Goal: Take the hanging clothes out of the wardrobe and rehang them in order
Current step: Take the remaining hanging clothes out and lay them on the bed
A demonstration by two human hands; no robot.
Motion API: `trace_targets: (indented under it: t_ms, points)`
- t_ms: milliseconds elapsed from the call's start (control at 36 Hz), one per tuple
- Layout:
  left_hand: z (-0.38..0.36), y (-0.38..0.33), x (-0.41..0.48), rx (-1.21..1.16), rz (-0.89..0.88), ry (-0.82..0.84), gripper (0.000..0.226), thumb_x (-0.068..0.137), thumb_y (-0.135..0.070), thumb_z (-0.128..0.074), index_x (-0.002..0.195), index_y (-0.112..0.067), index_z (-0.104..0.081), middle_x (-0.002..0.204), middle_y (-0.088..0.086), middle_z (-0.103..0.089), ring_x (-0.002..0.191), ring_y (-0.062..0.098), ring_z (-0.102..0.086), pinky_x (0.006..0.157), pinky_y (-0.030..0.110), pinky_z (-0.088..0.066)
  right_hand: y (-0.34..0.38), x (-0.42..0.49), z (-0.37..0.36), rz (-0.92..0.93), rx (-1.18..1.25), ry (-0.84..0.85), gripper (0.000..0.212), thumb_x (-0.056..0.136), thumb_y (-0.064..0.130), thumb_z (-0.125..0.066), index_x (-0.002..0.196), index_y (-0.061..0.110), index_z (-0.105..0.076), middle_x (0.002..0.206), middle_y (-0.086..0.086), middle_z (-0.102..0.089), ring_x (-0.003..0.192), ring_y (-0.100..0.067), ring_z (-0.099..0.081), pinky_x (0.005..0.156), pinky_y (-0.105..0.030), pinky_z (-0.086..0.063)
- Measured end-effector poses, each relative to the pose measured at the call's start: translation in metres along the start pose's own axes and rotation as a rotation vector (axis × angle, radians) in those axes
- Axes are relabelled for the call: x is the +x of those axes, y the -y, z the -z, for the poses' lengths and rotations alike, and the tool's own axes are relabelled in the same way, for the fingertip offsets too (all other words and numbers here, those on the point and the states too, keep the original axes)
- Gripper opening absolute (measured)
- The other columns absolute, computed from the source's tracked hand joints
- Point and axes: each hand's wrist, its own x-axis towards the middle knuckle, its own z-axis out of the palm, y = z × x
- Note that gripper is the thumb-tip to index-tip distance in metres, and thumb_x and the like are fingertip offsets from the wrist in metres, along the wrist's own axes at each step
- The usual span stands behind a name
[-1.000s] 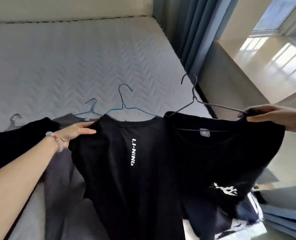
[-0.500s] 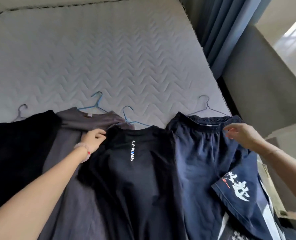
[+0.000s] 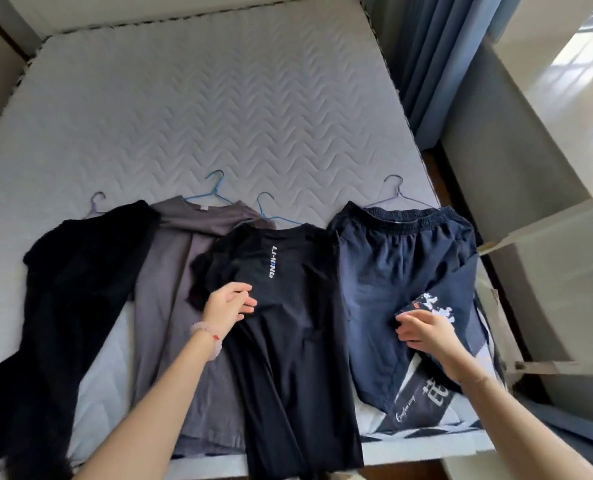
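Note:
Several garments on wire hangers lie side by side on the bed. From left: a black garment (image 3: 80,289), a grey T-shirt (image 3: 180,278), a black T-shirt with white lettering (image 3: 288,306), and navy shorts (image 3: 399,271) with a white print on one leg. My left hand (image 3: 227,304) rests on the black T-shirt's left sleeve area, fingers loosely curled, holding nothing. My right hand (image 3: 423,332) lies over the folded-up leg of the navy shorts, fingers touching the cloth; a grip cannot be made out.
The quilted grey mattress (image 3: 218,116) stretches beyond the clothes. Blue curtains (image 3: 437,57) hang at the right. A pale panel edge (image 3: 544,230) juts in at the right, close to the bed. A patterned cloth (image 3: 423,410) lies under the shorts' hem.
The navy shorts were held up on their hanger, then laid flat on the bed. Both hands have slid down from the collars and waistband toward the middle of the garments.

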Motion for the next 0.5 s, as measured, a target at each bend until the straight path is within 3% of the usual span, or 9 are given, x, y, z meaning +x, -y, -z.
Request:
trace_targets:
  t_ms: [56,194,333,500]
  points:
    - [-0.007,0.027,-0.036,-0.081,0.082,-0.017,0.018,0.094,-0.006,-0.044,0.098,-0.013,-0.060,0.079,0.008,-0.065,0.072,0.017,-0.061,0.068,0.028,-0.045,-0.023,-0.022,-0.010,-0.071,0.019,0.030,0.011,0.091,0.007,-0.053,0.091,0.003,-0.063,0.068,-0.012,-0.061,0.060,-0.020,-0.057,0.052,-0.021,-0.037]
    - [-0.022,0.104,-0.112,-0.192,0.315,-0.009,0.018,0.095,-0.010,-0.045,0.090,-0.016,-0.061,0.080,0.010,-0.065,0.072,0.019,-0.061,0.067,0.028,-0.045,-0.078,-0.067,-0.030,-0.207,0.016,0.083,0.008,0.090,0.007,-0.056,0.085,0.006,-0.062,0.066,-0.010,-0.060,0.050,-0.014,-0.054,0.045,-0.015,-0.037]
    - [-0.022,0.175,-0.170,-0.216,0.469,-0.041,0.017,0.095,-0.011,-0.047,0.087,-0.014,-0.061,0.075,0.008,-0.064,0.066,0.019,-0.059,0.060,0.025,-0.040,-0.123,-0.092,-0.040,-0.269,-0.033,0.113,0.009,0.088,0.011,-0.059,0.084,0.008,-0.065,0.065,-0.006,-0.065,0.063,-0.021,-0.060,0.059,-0.024,-0.040]
    - [-0.012,0.233,-0.217,-0.141,0.551,-0.111,0.017,0.090,-0.007,-0.048,0.085,-0.014,-0.062,0.073,0.008,-0.065,0.063,0.018,-0.055,0.060,0.025,-0.037,-0.148,-0.111,-0.046,-0.299,-0.131,0.153,0.013,0.090,0.009,-0.054,0.081,0.007,-0.064,0.072,-0.010,-0.063,0.064,-0.022,-0.059,0.060,-0.024,-0.040]
